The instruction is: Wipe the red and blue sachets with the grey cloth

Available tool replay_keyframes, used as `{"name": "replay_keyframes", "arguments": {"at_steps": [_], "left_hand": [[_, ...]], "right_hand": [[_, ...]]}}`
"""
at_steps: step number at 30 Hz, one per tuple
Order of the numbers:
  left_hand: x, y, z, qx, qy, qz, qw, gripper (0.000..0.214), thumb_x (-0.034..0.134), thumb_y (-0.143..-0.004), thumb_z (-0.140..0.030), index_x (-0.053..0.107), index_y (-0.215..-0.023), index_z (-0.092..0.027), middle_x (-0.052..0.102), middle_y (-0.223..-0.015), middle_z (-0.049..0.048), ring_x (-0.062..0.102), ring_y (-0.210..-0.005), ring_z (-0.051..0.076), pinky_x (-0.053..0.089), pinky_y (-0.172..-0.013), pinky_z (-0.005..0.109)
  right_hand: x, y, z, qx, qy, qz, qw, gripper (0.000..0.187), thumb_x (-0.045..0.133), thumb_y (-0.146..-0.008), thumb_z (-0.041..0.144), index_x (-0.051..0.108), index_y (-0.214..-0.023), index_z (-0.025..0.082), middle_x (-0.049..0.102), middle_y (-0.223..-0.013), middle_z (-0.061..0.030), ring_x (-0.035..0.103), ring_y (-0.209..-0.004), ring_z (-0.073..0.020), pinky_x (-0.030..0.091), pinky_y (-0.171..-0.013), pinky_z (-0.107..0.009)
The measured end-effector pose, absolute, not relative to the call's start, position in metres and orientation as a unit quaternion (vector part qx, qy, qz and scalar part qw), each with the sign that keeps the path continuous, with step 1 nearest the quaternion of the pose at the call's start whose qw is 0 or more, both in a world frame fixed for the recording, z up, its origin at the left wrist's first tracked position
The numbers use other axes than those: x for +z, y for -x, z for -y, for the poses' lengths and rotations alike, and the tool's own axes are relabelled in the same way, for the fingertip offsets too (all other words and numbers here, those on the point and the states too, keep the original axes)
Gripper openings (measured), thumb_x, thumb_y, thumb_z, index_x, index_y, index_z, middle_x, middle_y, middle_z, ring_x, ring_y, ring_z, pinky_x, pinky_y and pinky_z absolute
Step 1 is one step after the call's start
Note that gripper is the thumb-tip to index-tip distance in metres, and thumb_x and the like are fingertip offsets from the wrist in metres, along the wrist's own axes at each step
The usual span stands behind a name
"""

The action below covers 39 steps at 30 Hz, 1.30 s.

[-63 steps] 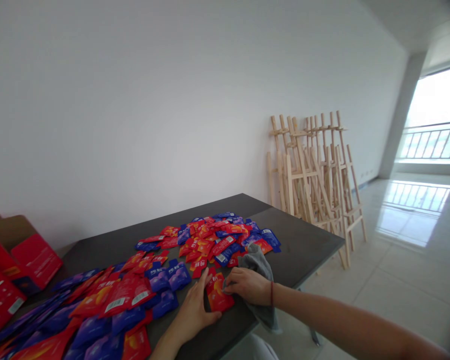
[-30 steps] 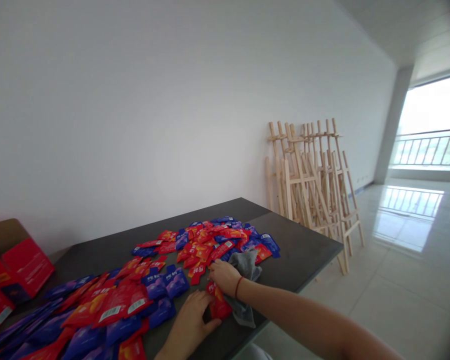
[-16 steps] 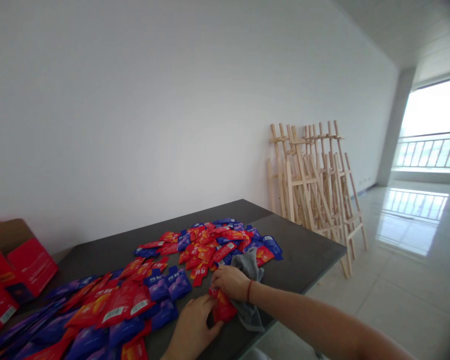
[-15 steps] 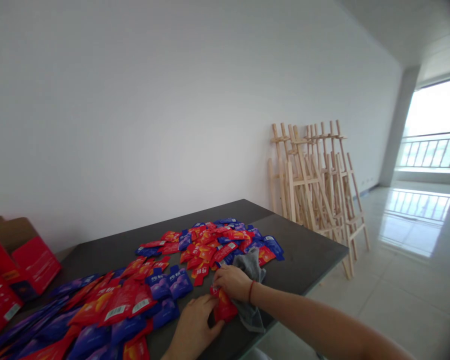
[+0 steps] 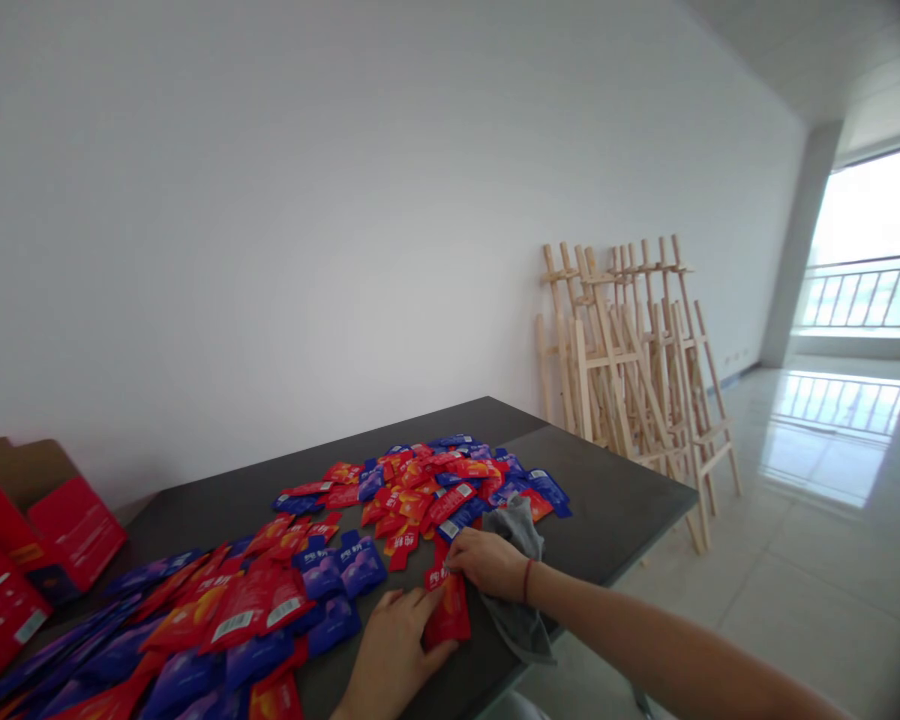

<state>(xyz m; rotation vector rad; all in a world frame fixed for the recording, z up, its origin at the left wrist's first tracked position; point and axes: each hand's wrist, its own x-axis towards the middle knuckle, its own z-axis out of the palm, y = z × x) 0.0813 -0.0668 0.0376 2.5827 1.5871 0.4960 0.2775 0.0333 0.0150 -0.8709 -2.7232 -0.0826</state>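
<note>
**Red pouch pinned between two hands at the table's near edge**

Far left, red boxes (image 5: 52, 535) stand open against the wall. Next, a thick overlapping spread of red and blue pouches (image 5: 217, 615) covers the dark table (image 5: 615, 495). A second heap (image 5: 435, 480) lies further back.

The left hand (image 5: 397, 640) lies flat, palm down and fingers spread. It grips nothing. Its fingertips press on the left edge of one red pouch (image 5: 451, 615), which lies flat near the table's front edge, apart from both heaps.

The right hand (image 5: 489, 563) is curled, and its fingertips seem to pinch the pouch's top end. A grey cloth (image 5: 525, 610) lies under that hand and wrist, drooping over the table edge. I cannot tell whether the hand grips the cloth too.

Handling, judged from its looks: the pouch is thin, glossy film, so light and floppy. It is likely slippery on the smooth top, hence the flat hand as an anchor. The sealed top edge or a corner is probably the best hold, being stiffer than the body. It is not fragile, but it would crease.

Far right, wooden easels (image 5: 634, 350) lean on the wall.
</note>
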Motion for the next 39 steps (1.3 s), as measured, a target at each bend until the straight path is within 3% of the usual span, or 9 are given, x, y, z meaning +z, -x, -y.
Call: {"name": "replay_keyframes", "arguments": {"at_steps": [6, 13, 19, 24, 31, 39], "left_hand": [[0.034, -0.080, 0.065, 0.160, -0.845, -0.510, 0.033, 0.041, 0.076, -0.075, -0.034, 0.065, -0.113, -0.025, 0.071, -0.109, 0.0032, 0.064, -0.103, 0.023, 0.040, -0.104, 0.044], [0.033, -0.082, 0.064, 0.152, -0.845, -0.512, 0.001, 0.044, 0.077, -0.074, -0.038, 0.064, -0.113, -0.023, 0.070, -0.110, 0.0050, 0.064, -0.105, 0.025, 0.038, -0.107, 0.049], [0.035, -0.082, 0.064, 0.153, -0.848, -0.507, -0.005, 0.036, 0.075, -0.074, -0.038, 0.066, -0.105, -0.024, 0.070, -0.105, 0.0035, 0.065, -0.102, 0.024, 0.035, -0.109, 0.051], [0.036, -0.082, 0.065, 0.157, -0.851, -0.502, -0.002, 0.034, 0.075, -0.074, -0.036, 0.065, -0.103, -0.023, 0.070, -0.102, 0.0031, 0.065, -0.099, 0.023, 0.034, -0.109, 0.052], [0.041, -0.082, 0.067, 0.157, -0.851, -0.500, -0.003, 0.029, 0.074, -0.074, -0.034, 0.064, -0.100, -0.023, 0.070, -0.101, 0.0034, 0.065, -0.100, 0.023, 0.035, -0.108, 0.051], [0.042, -0.084, 0.067, 0.160, -0.850, -0.502, -0.002, 0.027, 0.073, -0.074, -0.032, 0.064, -0.099, -0.024, 0.069, -0.100, 0.0025, 0.064, -0.100, 0.023, 0.036, -0.107, 0.049]], "right_hand": [[0.005, -0.296, -0.019, 0.011, 0.231, 0.953, 0.194, 0.030, 0.049, -0.089, 0.010, 0.070, -0.109, 0.020, 0.066, -0.110, -0.0057, 0.055, -0.101, -0.0198, 0.043, -0.091, -0.031], [0.008, -0.286, -0.018, 0.007, 0.290, 0.937, 0.194, 0.028, 0.049, -0.087, 0.007, 0.071, -0.103, 0.016, 0.067, -0.106, -0.0073, 0.056, -0.098, -0.0212, 0.044, -0.090, -0.033], [0.011, -0.301, 0.000, 0.058, 0.158, 0.962, 0.217, 0.032, 0.050, -0.082, 0.003, 0.069, -0.104, 0.017, 0.067, -0.107, -0.0070, 0.057, -0.099, -0.0190, 0.044, -0.092, -0.031], [0.010, -0.307, 0.008, 0.067, 0.135, 0.966, 0.209, 0.029, 0.050, -0.083, 0.006, 0.068, -0.103, 0.017, 0.067, -0.107, -0.0079, 0.057, -0.100, -0.0191, 0.043, -0.092, -0.033], [0.017, -0.290, 0.007, 0.040, 0.287, 0.936, 0.200, 0.018, 0.058, -0.084, 0.013, 0.067, -0.099, 0.018, 0.065, -0.102, -0.0067, 0.056, -0.095, -0.0204, 0.044, -0.085, -0.031], [0.025, -0.278, 0.012, 0.017, 0.191, 0.968, 0.162, 0.012, 0.057, -0.088, 0.017, 0.066, -0.096, 0.018, 0.064, -0.103, -0.0059, 0.053, -0.103, -0.0193, 0.042, -0.090, -0.029]]}}
